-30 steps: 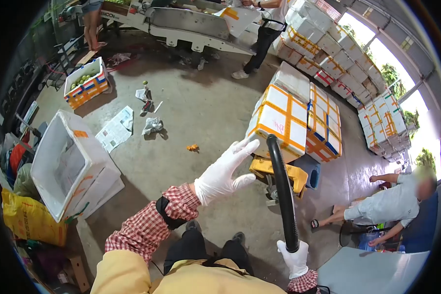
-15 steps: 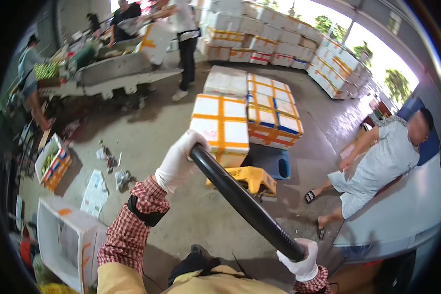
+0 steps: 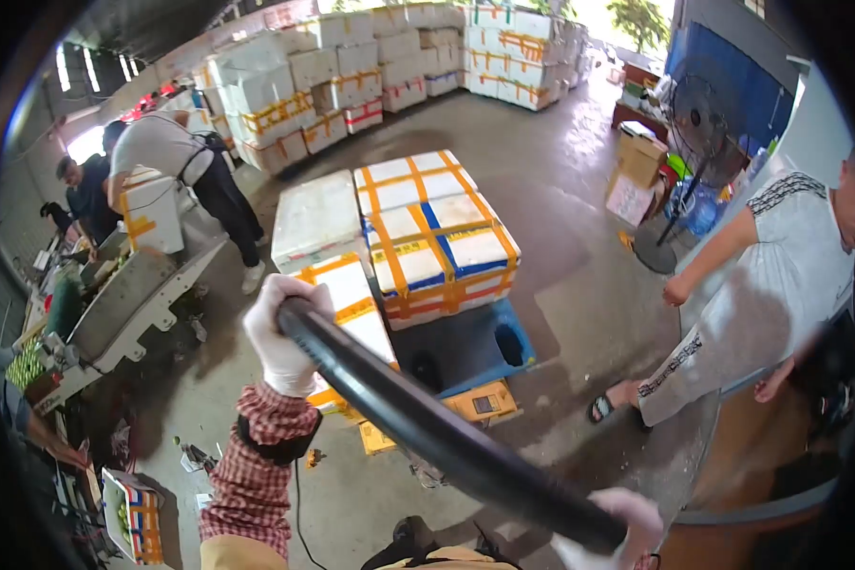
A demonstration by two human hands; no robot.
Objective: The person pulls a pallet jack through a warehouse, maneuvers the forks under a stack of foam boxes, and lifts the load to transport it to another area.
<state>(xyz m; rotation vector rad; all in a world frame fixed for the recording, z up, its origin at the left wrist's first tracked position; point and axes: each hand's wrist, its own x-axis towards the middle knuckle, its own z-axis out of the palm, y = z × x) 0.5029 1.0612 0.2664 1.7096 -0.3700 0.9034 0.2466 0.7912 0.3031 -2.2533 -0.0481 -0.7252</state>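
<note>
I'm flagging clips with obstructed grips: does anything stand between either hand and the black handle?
Only the white gloves; nothing else visible does. The left hand closes around the black handle at its upper end, and the right hand, blurred, wraps its lower end.

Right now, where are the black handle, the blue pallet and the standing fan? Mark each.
black handle [image 3: 437, 435]: head view, midway along the bar, between the hands
blue pallet [image 3: 467, 343]: head view, bare top surface
standing fan [image 3: 697, 118]: head view, on its round grille
</note>
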